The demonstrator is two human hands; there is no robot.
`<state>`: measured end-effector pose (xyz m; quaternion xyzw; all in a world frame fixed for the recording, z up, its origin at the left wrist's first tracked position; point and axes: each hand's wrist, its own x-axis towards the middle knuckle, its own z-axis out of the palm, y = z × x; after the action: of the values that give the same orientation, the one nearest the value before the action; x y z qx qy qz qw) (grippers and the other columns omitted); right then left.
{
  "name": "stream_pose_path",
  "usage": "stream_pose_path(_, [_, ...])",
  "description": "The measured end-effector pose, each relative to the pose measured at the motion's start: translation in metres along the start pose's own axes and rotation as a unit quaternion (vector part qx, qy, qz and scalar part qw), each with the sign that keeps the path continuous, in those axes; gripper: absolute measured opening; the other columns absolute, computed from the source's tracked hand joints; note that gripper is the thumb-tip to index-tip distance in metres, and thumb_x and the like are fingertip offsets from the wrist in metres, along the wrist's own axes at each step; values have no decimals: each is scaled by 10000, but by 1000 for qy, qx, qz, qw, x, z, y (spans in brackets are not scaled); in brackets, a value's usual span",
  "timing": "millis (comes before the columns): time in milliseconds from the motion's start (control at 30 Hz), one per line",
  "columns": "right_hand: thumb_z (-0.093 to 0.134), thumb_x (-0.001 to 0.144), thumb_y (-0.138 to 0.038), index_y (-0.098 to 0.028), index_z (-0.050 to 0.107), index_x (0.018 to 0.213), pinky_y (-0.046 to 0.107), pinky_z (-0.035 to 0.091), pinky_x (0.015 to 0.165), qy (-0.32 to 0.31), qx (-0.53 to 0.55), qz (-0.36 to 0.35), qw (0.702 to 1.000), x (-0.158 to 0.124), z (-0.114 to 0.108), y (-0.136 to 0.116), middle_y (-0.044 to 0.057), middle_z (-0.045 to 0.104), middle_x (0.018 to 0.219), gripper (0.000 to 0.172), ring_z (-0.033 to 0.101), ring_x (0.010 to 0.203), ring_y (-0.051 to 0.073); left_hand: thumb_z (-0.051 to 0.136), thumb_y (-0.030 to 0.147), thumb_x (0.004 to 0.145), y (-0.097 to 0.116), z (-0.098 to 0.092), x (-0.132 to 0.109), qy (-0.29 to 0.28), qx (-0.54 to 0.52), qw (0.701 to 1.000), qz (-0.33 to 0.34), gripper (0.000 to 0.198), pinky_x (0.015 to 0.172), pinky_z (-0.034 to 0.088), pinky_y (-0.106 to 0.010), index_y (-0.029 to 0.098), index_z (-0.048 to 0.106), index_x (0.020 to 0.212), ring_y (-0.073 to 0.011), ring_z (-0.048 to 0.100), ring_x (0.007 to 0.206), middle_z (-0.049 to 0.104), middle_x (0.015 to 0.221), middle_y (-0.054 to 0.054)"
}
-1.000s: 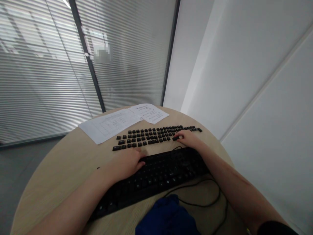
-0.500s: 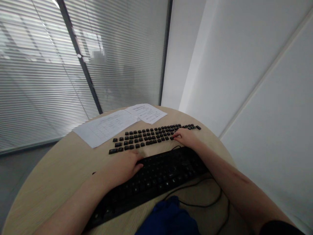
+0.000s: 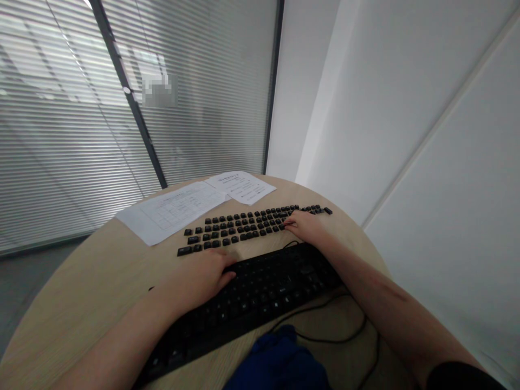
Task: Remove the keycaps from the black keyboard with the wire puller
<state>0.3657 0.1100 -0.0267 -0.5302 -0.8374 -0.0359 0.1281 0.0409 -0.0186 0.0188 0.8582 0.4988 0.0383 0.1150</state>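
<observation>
The left hand (image 3: 208, 271) lies palm down over the keyboard (image 3: 260, 290), fingers loosely extended; the right hand (image 3: 304, 226) pinches beside loose keycaps (image 3: 249, 236), grip unclear.

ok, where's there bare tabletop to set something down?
Biggest patch: tabletop left of the left forearm, with papers along its far side. Narrow strip between keycaps and keyboard, left hand at one end, right hand at the other. Crowded: among the keycaps, and just this side of the keyboard (cable, blue fabric).
</observation>
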Motion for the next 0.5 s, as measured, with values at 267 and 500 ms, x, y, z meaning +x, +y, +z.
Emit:
stream_pose_path(267, [699, 968, -344, -245, 808, 1103, 348, 534, 885, 21, -14, 6, 1000, -6, -20, -5, 82, 762, 1131, 200, 706, 1062, 263, 574, 352, 961, -4, 4, 3, 2, 14, 1000, 14, 275, 946, 544, -389, 281, 776, 1133, -265, 731, 1014, 787, 1110, -82])
stream_pose_path(500, [493, 1040, -286, -177, 792, 1036, 406, 534, 924, 158, 16, 3, 987, -14, -55, 8, 135, 771, 1052, 318, 700, 1031, 290, 588, 380, 951, -2, 2, 6, -11, 39, 999, 15, 285, 953, 542, -406, 262, 776, 1131, -288, 728, 1043, 782, 1130, -99])
